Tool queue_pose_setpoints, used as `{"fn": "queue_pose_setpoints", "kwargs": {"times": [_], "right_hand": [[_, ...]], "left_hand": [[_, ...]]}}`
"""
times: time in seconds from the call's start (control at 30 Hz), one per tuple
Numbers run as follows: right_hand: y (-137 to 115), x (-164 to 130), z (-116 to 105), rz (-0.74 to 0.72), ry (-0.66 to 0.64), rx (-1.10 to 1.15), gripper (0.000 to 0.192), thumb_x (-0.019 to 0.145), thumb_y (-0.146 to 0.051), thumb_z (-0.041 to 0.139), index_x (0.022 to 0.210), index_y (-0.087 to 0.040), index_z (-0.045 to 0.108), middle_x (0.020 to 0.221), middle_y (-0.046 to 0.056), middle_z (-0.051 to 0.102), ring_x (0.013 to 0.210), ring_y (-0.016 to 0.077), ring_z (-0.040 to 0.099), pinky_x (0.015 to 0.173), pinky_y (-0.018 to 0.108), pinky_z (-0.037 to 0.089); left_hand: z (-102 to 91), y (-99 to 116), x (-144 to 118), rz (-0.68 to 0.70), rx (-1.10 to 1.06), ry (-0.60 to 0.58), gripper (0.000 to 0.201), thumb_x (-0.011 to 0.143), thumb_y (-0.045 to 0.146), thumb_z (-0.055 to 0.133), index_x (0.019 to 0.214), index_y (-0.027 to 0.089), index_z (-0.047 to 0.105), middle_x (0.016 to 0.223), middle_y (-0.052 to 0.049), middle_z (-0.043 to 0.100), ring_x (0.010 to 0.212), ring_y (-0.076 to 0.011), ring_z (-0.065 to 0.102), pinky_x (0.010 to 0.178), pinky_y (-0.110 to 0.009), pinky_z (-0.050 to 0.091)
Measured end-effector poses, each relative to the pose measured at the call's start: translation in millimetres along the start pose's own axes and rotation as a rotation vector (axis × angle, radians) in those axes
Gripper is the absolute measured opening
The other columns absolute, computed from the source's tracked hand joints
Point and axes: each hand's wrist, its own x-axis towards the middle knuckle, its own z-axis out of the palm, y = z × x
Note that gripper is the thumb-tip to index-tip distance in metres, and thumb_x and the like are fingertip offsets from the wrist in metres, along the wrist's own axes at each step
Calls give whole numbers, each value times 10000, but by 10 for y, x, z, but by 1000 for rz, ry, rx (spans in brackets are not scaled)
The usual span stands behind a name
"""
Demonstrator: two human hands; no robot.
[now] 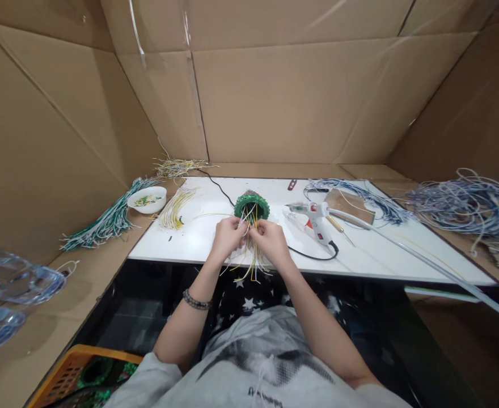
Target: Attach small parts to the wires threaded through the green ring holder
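I have both forearms (190, 320) stretched forward, left hand (227, 236) and right hand (272, 240) almost together, both pinching thin white and yellow strands (255, 256) near the worktop's (402, 252) front edge. Just beyond sits one bumpy green pot (265, 209), strands crossing its round, dark opening; one glue gun (317, 220) lies to the right.

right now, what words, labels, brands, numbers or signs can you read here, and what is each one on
None can be read for certain.
Light grey printed shirt: dark lettering near the picture's bottom edge, too blurred and distorted to read.
White plastic glue gun: any marks are too small to read.
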Motion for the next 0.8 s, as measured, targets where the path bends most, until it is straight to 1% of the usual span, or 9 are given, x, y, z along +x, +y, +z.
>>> {"fn": "queue_pose_setpoints", "kwargs": {"times": [0.1,0.27,0.4,0.53,0.7,0.8], "right_hand": [[-2,-2,-1,2,17,11,140,831,-317,572,717,-248,528,558,-66,507,598,160,495,605,260,316],[-16,-7,-15,2,-3,41,312,866,-482,571,669,-249,503,559,-60,515,601,162,515,603,264,328],[-30,-14,-34,15,-31,45,405,870,-561,569,626,-249,481,552,-57,505,593,162,510,586,270,311],[-22,-15,-43,4,-29,17,362,865,-533,614,666,-247,517,564,-60,511,607,164,523,587,266,314],[-3,2,-51,14,-55,-5,216,858,-389,642,722,-244,558,576,-63,541,622,166,559,598,257,335],[-18,3,-57,18,-62,-29,215,865,-404,649,743,-240,584,581,-57,549,621,169,556,598,259,327]], "left_hand": [[-19,-17,12,15,4,-7,149,876,279,652,777,168,663,468,42,541,358,-91,466,381,-203,320],[-22,-35,38,12,-4,-1,149,882,294,638,784,181,635,524,34,575,364,-87,466,386,-203,307],[-24,-35,34,6,25,-8,175,836,270,684,699,179,625,460,24,542,367,-97,477,405,-202,315],[-38,-29,23,4,26,-23,127,812,215,675,696,177,638,442,24,534,374,-100,487,418,-198,319],[-63,-36,30,-14,-16,-59,251,854,280,654,638,192,562,420,41,488,343,-73,404,401,-199,283],[-78,-54,50,-26,-42,-79,292,869,308,651,632,201,520,427,46,481,344,-69,397,396,-198,274]]}}
